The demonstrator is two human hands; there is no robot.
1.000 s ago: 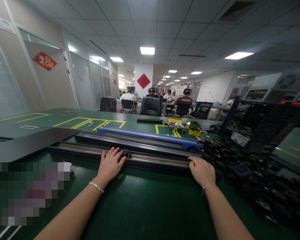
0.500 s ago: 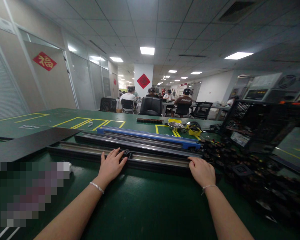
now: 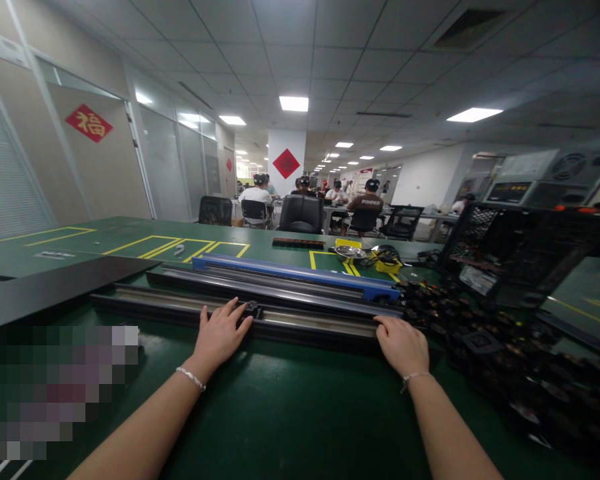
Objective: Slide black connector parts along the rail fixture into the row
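Observation:
A long black rail (image 3: pixel 307 323) with a metallic strip along its channel lies crosswise on the green table. My left hand (image 3: pixel 221 335) rests on its near side with fingers spread and stretched out. Just right of those fingertips, a small black part (image 3: pixel 251 307) sits in the channel. At the rail's right end, my right hand (image 3: pixel 404 345) has its fingers curled over the edge. Behind lies a similar dark rail (image 3: pixel 280 291) with a shiny strip, and beyond that a blue-edged bar (image 3: pixel 300 273).
A large heap of small black parts (image 3: pixel 480 340) covers the right side, beside a black open-framed case (image 3: pixel 510 247). A dark flat panel (image 3: pixel 70 283) lies at left. Farther back are a metal bowl (image 3: pixel 349 251) and a slotted strip (image 3: pixel 299 243). Several people sit beyond the table.
Both hands keep their places on the rail. The whole view has shifted very slightly; nothing on the table has visibly moved.

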